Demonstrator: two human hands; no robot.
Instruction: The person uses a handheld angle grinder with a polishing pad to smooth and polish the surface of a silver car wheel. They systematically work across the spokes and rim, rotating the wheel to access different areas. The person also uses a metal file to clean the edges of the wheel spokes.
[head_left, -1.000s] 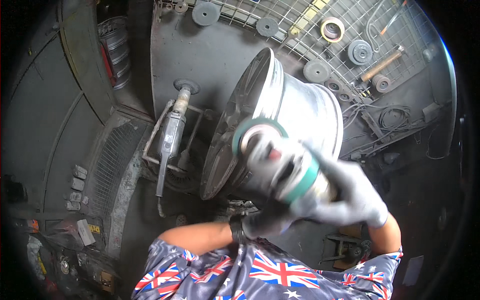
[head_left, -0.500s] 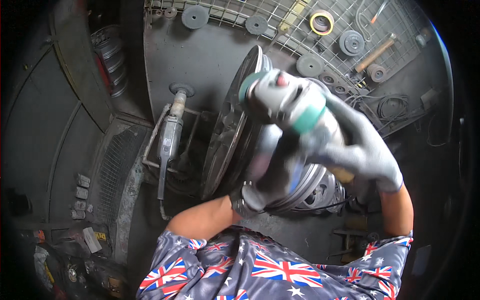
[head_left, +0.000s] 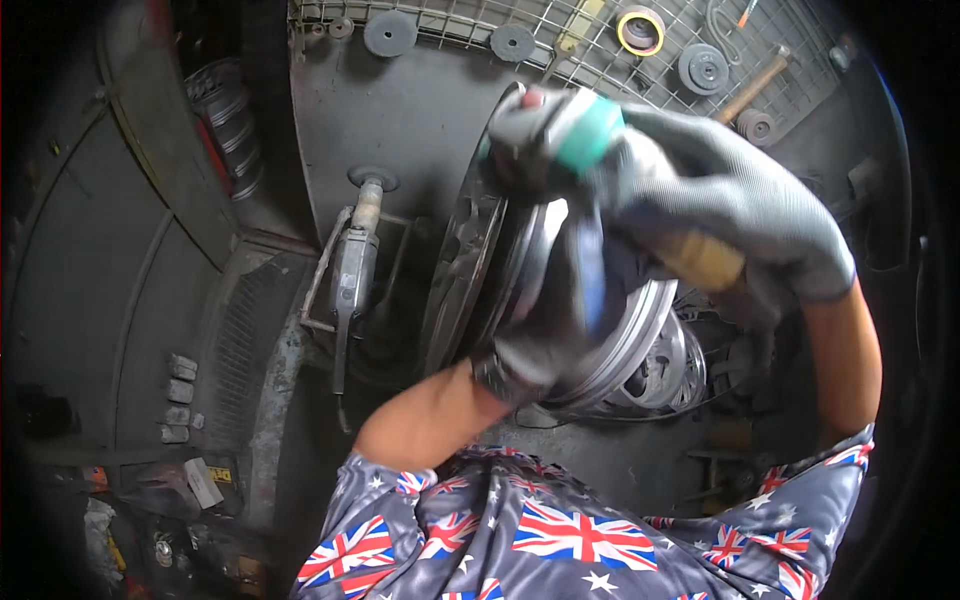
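My right hand, in a grey knit glove, is wrapped round the body of an angle grinder. The tool has a grey head, a green band and a red button, and it is raised in front of me, smeared by motion. My left hand, gloved in dark grey with a dark band at the wrist, reaches up under the grinder; its fingers are blurred and partly hidden, so its grip does not show. Behind and below the tool are a dark upright wheel rim and a silver wheel rim.
Left of the rims, a long grey power tool with a round pad rests against a metal frame. Discs, a yellow-edged roll and a hammer lie at the wire mesh at the back. Stacked rims stand far left.
The grinder has moved up and slightly left in the picture, with my right hand still on it. My right elbow has swung outward; more of the silver rim now shows.
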